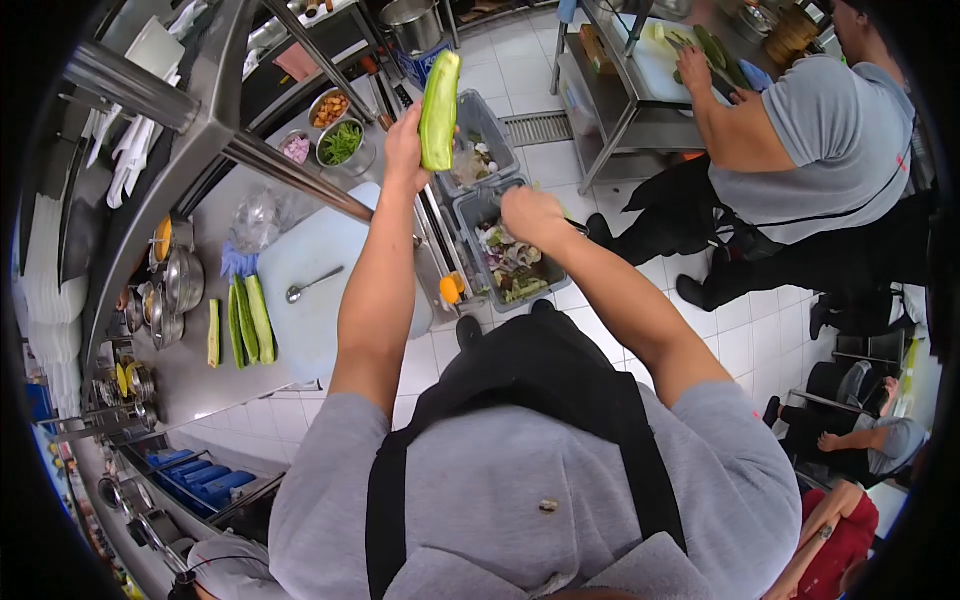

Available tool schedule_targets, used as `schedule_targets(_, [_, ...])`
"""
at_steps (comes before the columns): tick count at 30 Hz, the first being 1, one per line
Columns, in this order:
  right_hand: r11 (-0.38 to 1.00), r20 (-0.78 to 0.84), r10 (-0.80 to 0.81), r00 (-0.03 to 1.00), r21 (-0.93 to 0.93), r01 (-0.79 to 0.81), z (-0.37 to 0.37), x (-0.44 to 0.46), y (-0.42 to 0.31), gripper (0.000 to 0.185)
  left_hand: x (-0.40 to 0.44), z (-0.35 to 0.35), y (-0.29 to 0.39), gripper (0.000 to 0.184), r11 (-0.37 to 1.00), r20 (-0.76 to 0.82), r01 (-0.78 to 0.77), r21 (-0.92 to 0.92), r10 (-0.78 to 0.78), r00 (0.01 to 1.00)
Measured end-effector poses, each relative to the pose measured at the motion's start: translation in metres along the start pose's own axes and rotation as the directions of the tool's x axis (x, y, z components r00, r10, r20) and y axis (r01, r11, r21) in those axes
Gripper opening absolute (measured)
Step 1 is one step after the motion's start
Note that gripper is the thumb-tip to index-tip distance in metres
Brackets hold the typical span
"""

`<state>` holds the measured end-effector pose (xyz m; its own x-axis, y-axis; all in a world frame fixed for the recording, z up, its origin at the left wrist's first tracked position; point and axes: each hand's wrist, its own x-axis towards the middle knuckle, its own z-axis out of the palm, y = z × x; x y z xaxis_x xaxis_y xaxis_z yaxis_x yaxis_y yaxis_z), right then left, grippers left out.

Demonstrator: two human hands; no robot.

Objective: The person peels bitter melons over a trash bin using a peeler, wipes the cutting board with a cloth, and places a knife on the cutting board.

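My left hand is closed around a halved zucchini, held upright with its pale green cut face showing. My right hand makes a fist over a grey bin of food scraps. A short dark piece shows behind that fist, but what the fingers hold is blurred and hidden. On the white cutting board to the left lies a metal spoon. Several zucchini pieces rest beside the board, next to a blue glove.
Behind the board stand bowls of chopped greens, diced orange food and chopped pink onion. A second grey bin adjoins the first. A metal shelf post crosses the left side. A co-worker cuts at another table.
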<state>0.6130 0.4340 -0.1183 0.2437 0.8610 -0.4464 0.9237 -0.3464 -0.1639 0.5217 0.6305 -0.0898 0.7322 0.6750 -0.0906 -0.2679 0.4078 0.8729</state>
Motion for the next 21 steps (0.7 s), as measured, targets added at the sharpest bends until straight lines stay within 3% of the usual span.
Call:
schedule_targets(2, [0.964,-0.314,0.211,0.926,0.222,-0.145,-0.019,-0.002,0.010,0.042,-0.001,0.001,0.006,0.038,0.999,-0.039,0.050,0.007,-0.049,0.998])
schedule_targets(4, [0.950,-0.513,0.182,0.839,0.312,-0.015,-0.056,-0.009,0.018,0.052,-0.002,-0.006,0.008,0.037,0.954,0.028,0.299,0.017,-0.300,0.954])
schedule_targets(6, [0.942,-0.704,-0.023,0.710,0.222,0.250,-0.080,-0.010,0.031,0.059,-0.008,0.001,0.012,0.038,0.939,0.016,0.343,0.027,-0.343,0.939])
schedule_targets(7, [0.945,-0.702,-0.018,0.712,0.220,0.241,-0.084,-0.006,0.039,0.059,-0.012,0.006,0.019,0.040,0.896,0.086,0.439,0.068,-0.444,0.892])
schedule_targets(9, [0.865,-0.684,-0.293,0.668,0.108,0.490,-0.092,0.003,0.053,0.057,-0.014,0.006,0.023,0.048,0.824,0.229,0.551,0.133,-0.567,0.791])
schedule_targets(13, [0.828,-0.698,-0.285,0.657,0.166,0.535,-0.097,0.011,0.057,0.051,-0.029,0.027,0.042,0.061,0.863,0.248,0.504,0.029,-0.495,0.833])
schedule_targets(15, [0.767,-0.612,-0.003,0.791,0.506,0.394,-0.097,-0.001,0.045,0.047,-0.028,0.027,0.032,0.072,0.957,0.143,0.285,-0.047,-0.276,0.951])
schedule_targets(16, [0.768,-0.611,-0.013,0.791,0.500,0.399,-0.094,0.000,0.035,0.047,-0.027,0.029,0.021,0.078,0.983,0.082,0.167,-0.075,-0.161,0.984])
schedule_targets(17, [0.727,-0.557,0.131,0.820,0.616,0.303,-0.090,0.006,0.020,0.053,-0.023,0.035,-0.001,0.072,0.997,0.006,0.007,0.078,-0.007,1.000])
schedule_targets(18, [0.663,-0.482,0.270,0.833,0.721,0.202,-0.085,0.010,0.006,0.059,-0.020,0.042,-0.017,0.072,0.997,-0.002,0.003,0.074,-0.003,1.000])
schedule_targets(19, [0.624,-0.523,0.243,0.817,0.729,0.281,-0.080,0.012,-0.006,0.073,-0.016,0.051,-0.030,0.067,0.998,-0.023,-0.066,-0.012,0.065,0.998])
schedule_targets(20, [0.626,-0.520,0.237,0.820,0.727,0.280,-0.071,0.020,-0.009,0.073,-0.013,0.053,-0.037,0.062,0.986,-0.051,-0.133,-0.096,0.129,0.990])
schedule_targets(21, [0.707,-0.585,0.173,0.793,0.634,0.313,-0.067,0.023,-0.014,0.070,-0.013,0.049,-0.035,0.055,0.975,-0.063,-0.078,-0.207,0.067,0.996])
